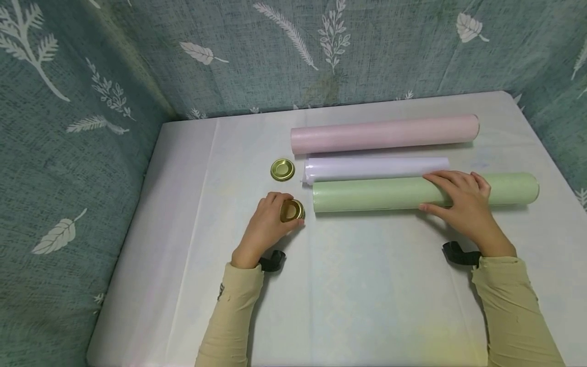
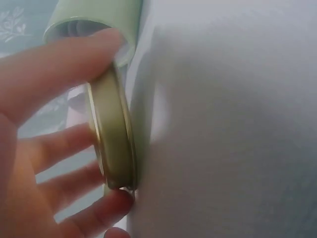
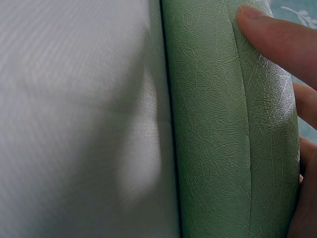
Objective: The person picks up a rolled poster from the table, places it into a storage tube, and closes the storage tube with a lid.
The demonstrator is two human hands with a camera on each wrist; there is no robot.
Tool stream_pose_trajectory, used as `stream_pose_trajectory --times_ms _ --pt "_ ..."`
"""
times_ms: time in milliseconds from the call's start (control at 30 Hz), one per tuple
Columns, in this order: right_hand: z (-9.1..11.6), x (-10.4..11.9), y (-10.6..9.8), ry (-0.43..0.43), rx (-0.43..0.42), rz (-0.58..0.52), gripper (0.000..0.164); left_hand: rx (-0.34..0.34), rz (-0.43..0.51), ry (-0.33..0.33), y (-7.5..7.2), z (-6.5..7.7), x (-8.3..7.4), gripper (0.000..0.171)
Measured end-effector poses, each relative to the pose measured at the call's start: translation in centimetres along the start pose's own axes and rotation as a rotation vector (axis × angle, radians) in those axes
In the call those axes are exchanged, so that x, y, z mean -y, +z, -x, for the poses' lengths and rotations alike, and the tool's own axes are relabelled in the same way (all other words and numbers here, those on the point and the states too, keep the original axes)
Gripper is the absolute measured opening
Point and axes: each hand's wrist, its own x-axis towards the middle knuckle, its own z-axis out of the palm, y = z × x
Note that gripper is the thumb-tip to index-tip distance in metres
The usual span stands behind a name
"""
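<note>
My left hand (image 1: 263, 227) grips a gold jar lid (image 1: 293, 209) by its rim, thumb on the near side and fingers on the far side. In the left wrist view the lid (image 2: 113, 131) shows edge-on, close over the white cloth. A second gold jar lid (image 1: 282, 169) lies flat just beyond that hand. My right hand (image 1: 468, 204) spans a light green roll (image 1: 371, 194) toward its right end, thumb along the near side and fingers over the top. The textured green surface (image 3: 213, 119) and its lengthwise seam fill much of the right wrist view.
Behind the green roll lie a shorter pale lilac roll (image 1: 376, 167) and a longer pink roll (image 1: 385, 134), roughly parallel. A white cloth (image 1: 367, 285) covers the table. Teal leaf-patterned fabric (image 1: 247, 61) hangs along the back and both sides.
</note>
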Motion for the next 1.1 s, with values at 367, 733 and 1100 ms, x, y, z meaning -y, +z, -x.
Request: stream_pose_trajectory --times_ms 367,733,1100 --pt "-0.06 0.02 -0.06 0.003 -0.003 0.002 0.068 -0.067 0.138 -0.005 -0.11 -0.19 -0.31 0.062" --pt "-0.08 0.16 -0.09 -0.008 -0.008 -0.006 0.067 -0.094 0.171 0.053 -0.24 -0.13 -0.41 0.059" --pt "-0.04 0.2 -0.17 -0.005 -0.003 -0.002 0.067 -0.109 0.19 0.051 -0.25 -0.09 -0.48 0.057"
